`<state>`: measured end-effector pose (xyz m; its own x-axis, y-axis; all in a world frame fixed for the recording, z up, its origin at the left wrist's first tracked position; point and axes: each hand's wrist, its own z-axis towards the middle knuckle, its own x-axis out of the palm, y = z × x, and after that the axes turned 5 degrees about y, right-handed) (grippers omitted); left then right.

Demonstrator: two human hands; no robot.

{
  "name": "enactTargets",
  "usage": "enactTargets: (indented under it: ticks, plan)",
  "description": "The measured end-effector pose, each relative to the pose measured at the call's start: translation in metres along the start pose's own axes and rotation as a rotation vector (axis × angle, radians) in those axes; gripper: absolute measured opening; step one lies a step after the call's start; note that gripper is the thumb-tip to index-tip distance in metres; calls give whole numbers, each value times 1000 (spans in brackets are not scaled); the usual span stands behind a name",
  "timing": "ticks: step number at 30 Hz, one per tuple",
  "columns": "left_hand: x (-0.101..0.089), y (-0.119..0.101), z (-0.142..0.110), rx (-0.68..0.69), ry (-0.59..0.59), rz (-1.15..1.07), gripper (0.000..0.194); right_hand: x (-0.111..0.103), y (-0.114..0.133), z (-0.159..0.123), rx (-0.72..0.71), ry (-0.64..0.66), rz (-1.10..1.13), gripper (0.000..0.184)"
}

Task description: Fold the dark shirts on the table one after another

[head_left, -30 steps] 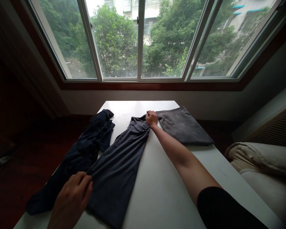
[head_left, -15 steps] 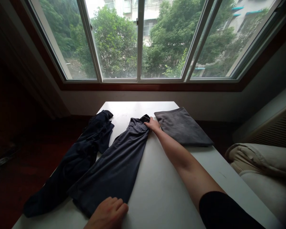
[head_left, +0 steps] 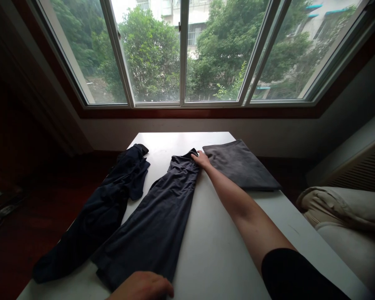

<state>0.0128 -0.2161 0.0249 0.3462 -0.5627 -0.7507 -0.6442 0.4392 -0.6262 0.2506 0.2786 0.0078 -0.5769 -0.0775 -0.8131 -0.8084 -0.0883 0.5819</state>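
A pair of dark grey trousers [head_left: 153, 216], laid in half lengthwise, stretches along the table, its waistband at the far end and the leg hems near me. My right hand [head_left: 201, 159] reaches out and pinches the right corner of the waistband. At the near end my left hand [head_left: 145, 286] is closed over the right corner of the hems; its fingertips are partly hidden beneath it. Left of the trousers lies a crumpled navy garment [head_left: 93, 216]. Beyond my right forearm, a flat folded grey cloth [head_left: 240, 166] rests on the table.
The white table [head_left: 212, 250] stands under a wide window [head_left: 183, 62]. To the right, beside the table, is a beige padded seat or folded bedding [head_left: 346, 212]. A dark red floor [head_left: 56, 216] shows on the left.
My left hand has moved slightly down and right, toward me. The trousers have shifted a little to the right, with more creases near the waistband. My right hand still pinches the waistband.
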Motion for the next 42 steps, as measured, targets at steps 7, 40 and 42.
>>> enactTargets:
  ticks: [7,40,42]
  plan:
    - [-67,-28,21,-184,-196,13,26,-1,5,3,40,34,-81,66]
    - [-68,91,75,-290,-415,453,69,-12,-24,8,0,-151,316,36]
    - [-69,91,73,-290,-403,443,68,-15,-32,3,-56,17,344,39]
